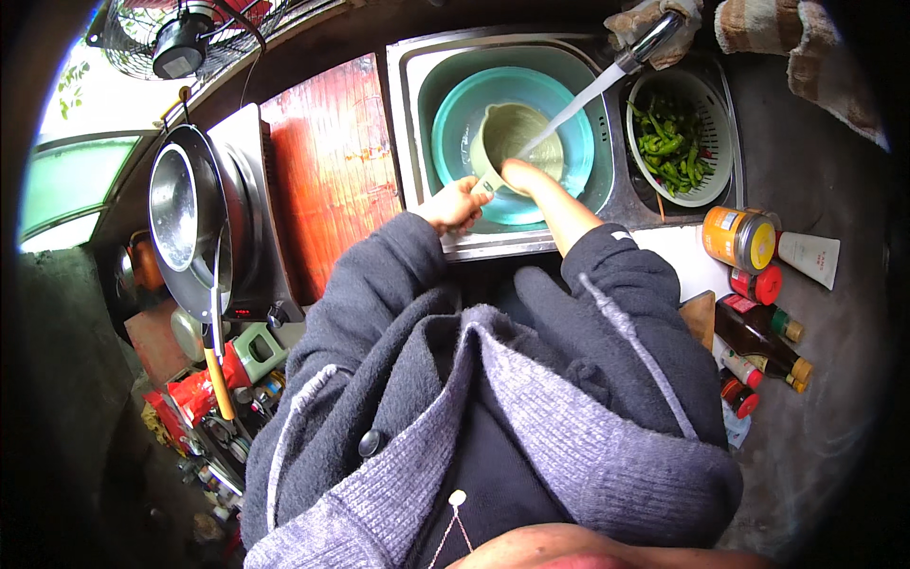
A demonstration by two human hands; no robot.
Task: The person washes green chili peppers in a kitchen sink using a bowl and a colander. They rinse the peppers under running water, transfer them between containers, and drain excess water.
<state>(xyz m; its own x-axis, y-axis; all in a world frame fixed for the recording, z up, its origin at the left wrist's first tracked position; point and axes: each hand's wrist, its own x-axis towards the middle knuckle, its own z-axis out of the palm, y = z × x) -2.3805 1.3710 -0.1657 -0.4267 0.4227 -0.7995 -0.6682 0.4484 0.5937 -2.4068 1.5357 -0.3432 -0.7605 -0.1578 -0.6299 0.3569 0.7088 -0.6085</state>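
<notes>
My left hand point(457, 207) is closed around the handle of a pale green plastic scoop point(490, 139) with a pouring lip. The scoop is held over a teal basin point(444, 128), which sits in a stainless steel sink point(419, 78). Water runs from the chrome faucet point(657, 35) into the scoop. My right hand point(522, 176) reaches over the scoop's near rim; its fingers are inside and hidden, so whether they hold anything cannot be told.
Right of the basin, a white colander point(721, 124) holds green peppers point(672, 146). Jars and bottles point(761, 334) stand farther right. A reddish wooden board point(330, 163) lies left of the sink, beside an induction cooker point(274, 284) and a wok point(174, 206). A fan point(181, 46) is at upper left.
</notes>
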